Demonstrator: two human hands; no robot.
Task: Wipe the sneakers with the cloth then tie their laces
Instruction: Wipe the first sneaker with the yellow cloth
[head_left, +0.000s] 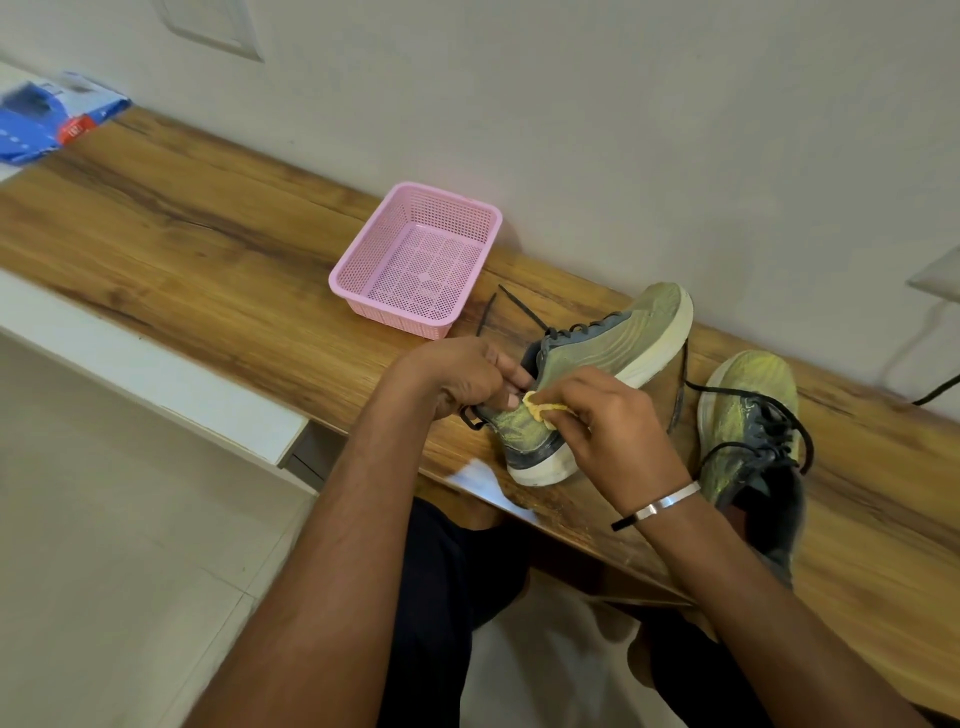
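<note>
Against pale wall (623, 130), wooden bench (182, 234)

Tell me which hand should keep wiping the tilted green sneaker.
Right. The right hand already pinches the small yellow cloth against the green mesh sneaker, while the left hand grips its heel collar, steadying it.
</note>
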